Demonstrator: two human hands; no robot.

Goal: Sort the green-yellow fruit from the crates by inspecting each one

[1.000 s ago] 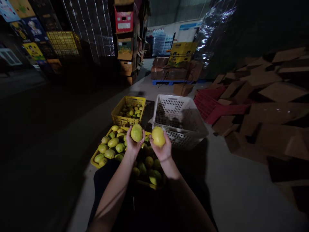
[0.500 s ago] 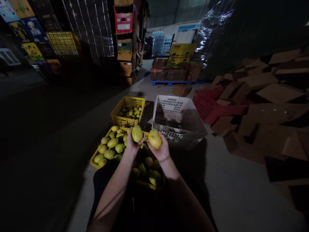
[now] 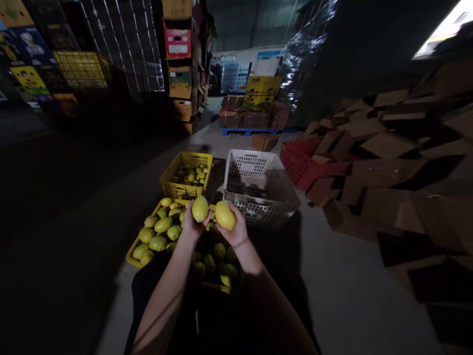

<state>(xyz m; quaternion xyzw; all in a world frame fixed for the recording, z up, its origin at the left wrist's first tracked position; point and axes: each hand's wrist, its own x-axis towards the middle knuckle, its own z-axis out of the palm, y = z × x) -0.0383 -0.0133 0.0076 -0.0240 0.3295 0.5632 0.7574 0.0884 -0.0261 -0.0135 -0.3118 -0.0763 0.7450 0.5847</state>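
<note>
My left hand [image 3: 189, 228] is closed around a yellow-green lemon [image 3: 200, 209], its fingers wrapped on the underside. A yellower lemon [image 3: 225, 215] sits in my right hand [image 3: 238, 232], which grips it from the right. Both lemons are held side by side, a small gap apart, over a yellow crate [image 3: 130, 254]. That crate is heaped with several yellow and green lemons; my forearms and shadow hide part of it.
Beyond it stands another yellow crate [image 3: 175, 189] with lemons. White stacked crates [image 3: 254, 198] stand to its right. A red crate [image 3: 301, 170] and a heap of cardboard boxes [image 3: 388, 148] lie on the right. Stacked cartons [image 3: 180, 79] rise behind.
The whole scene has shifted left as the view turned right. Both hands still hold their lemons; the right-hand lemon has turned and now shows a smooth, brighter yellow side.
</note>
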